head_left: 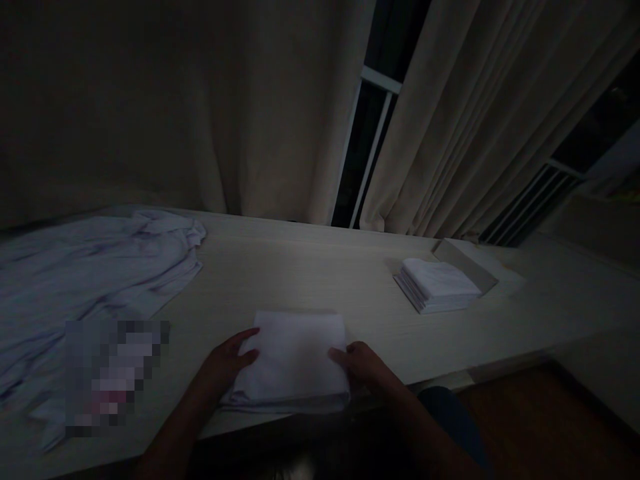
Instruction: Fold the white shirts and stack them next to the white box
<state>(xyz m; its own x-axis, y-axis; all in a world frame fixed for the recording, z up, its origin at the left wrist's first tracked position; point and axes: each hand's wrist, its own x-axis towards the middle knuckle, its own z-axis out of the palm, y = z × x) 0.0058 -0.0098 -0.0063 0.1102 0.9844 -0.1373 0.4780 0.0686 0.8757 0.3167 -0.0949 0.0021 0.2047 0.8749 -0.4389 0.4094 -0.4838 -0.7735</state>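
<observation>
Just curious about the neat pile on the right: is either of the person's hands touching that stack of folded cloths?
No, the left hand and right hand both rest on the folded white cloth in front, well apart from the stack.

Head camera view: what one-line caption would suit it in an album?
Both hands, left hand and right hand, rest on a folded white cloth on a pale table.

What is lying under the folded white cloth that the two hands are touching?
Only the pale table shows around the folded white cloth. The left hand and right hand rest on its edges; anything beneath is covered.
</observation>
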